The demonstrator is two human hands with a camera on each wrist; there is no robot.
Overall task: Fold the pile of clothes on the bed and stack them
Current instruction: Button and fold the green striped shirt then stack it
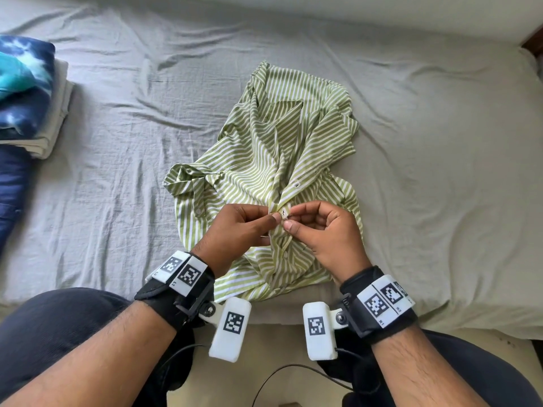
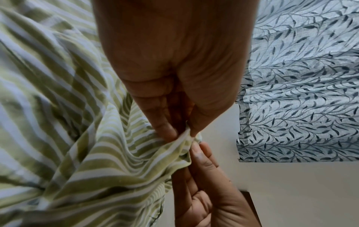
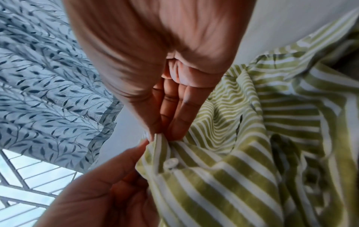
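A green and white striped shirt (image 1: 273,160) lies crumpled on the grey bed sheet (image 1: 123,118), collar toward the far side. My left hand (image 1: 274,221) and my right hand (image 1: 289,220) meet over its front placket near the bed's front edge. Each hand pinches the placket edge at a button between thumb and forefinger. In the left wrist view my left hand (image 2: 184,135) pinches the striped shirt (image 2: 93,145) hem. In the right wrist view my right hand (image 3: 161,135) holds the shirt (image 3: 242,145) edge just above a white button (image 3: 170,163).
A stack of folded clothes (image 1: 26,92), tie-dye blue on top of white pieces, sits at the bed's left side, with a dark blue garment (image 1: 11,186) below it. A leaf-patterned curtain (image 2: 303,86) hangs behind. My knees press against the bed's front edge.
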